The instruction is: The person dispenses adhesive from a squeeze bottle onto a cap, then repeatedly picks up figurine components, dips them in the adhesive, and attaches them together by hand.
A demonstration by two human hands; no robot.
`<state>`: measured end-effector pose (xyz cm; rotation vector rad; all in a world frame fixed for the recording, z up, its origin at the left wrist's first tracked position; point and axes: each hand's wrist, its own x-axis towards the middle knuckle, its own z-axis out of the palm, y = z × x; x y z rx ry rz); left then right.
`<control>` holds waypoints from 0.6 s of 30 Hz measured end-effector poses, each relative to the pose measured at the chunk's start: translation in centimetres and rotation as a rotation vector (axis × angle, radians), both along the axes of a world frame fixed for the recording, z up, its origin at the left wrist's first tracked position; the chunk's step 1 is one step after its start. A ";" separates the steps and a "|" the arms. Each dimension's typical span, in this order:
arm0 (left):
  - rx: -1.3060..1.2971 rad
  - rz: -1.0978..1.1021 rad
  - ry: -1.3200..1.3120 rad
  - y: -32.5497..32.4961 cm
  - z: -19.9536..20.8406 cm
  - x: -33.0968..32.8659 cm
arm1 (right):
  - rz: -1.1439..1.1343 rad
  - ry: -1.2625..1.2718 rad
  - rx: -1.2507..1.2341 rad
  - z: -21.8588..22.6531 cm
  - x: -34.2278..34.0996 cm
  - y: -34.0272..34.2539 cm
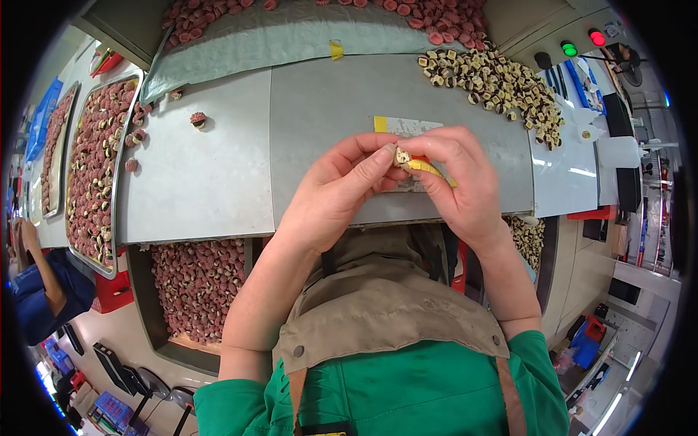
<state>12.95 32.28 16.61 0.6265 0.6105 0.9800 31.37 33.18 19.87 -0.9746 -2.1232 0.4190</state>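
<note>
Left hand (pixel 331 187) pinches small cream block with dark marks (pixel 402 156) above smooth grey tabletop (pixel 327 94); right hand (pixel 467 174) grips curved yellow strip (pixel 427 168) beside it (tool or wrapping, cannot tell). Risks: loose pinch drops block; uneven pressure chips it.

no readable text, no legible labels, brands, numbers or signs, on any visible surface
</note>
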 end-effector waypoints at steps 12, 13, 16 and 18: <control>0.144 0.123 0.161 -0.7 0.4 0.7 | 0.036 0.073 -0.113 0.4 0.3 -0.1; 0.155 0.115 0.149 -0.7 0.7 0.6 | 0.035 0.074 -0.114 0.4 0.5 0.0; 0.185 0.132 0.241 -1.1 1.3 1.4 | 0.104 -0.045 -0.040 0.1 1.2 0.4; 0.182 0.150 0.227 -1.2 1.7 2.0 | 0.065 -0.007 -0.101 -0.4 1.5 0.4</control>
